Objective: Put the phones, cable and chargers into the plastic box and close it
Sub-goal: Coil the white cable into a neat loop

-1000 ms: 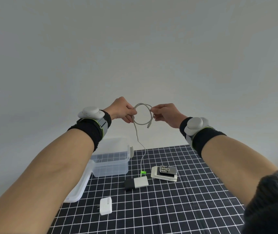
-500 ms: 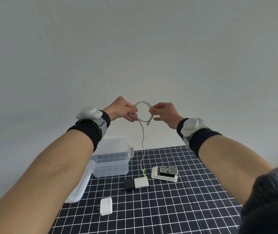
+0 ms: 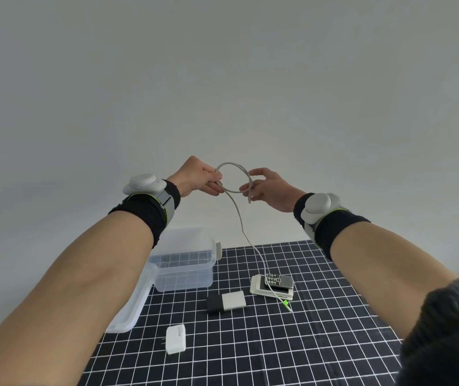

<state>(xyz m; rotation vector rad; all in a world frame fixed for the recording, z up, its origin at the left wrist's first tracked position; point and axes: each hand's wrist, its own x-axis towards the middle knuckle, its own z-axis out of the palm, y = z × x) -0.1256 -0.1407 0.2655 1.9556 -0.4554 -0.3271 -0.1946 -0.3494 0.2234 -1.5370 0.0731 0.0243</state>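
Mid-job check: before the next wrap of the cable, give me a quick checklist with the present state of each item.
1. Left hand has a grip on the cable loop: ok.
2. Right hand has a grip on the loop: cannot tell, its fingers look loosened.
3. Cable fully coiled: not ok, a long tail hangs to the mat.
4. Tail free of other things: not ok, it drapes across the stacked phones.
5. Plastic box open to receive: ok, lid off beside it.
6. Chargers packed: not ok, both on the mat.

2 phones [image 3: 274,285], 2 chargers [image 3: 226,302], 1 cable [image 3: 240,215], 1 box [image 3: 183,263] w/ lid [image 3: 132,305]
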